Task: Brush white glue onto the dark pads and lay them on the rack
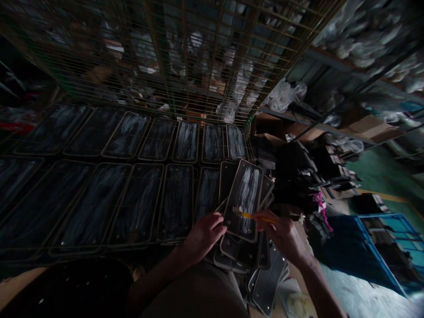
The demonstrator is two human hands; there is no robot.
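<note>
My left hand (pixel 202 236) grips the lower left edge of a dark, glossy rectangular panel (pixel 245 194) streaked with white smears. It lies on top of a stack of similar panels (pixel 232 258). My right hand (pixel 282 233) holds a small brush with a yellow handle (pixel 251 215). Its pale bristles touch the lower part of the top panel.
Two rows of dark smeared panels (pixel 139 198) lie side by side to the left. A wire mesh rack (pixel 185 57) rises behind them. Shelves with bags and boxes (pixel 331 119) stand at right, a blue crate (pixel 391 238) on the floor, more panels (pixel 268 287) by my knee.
</note>
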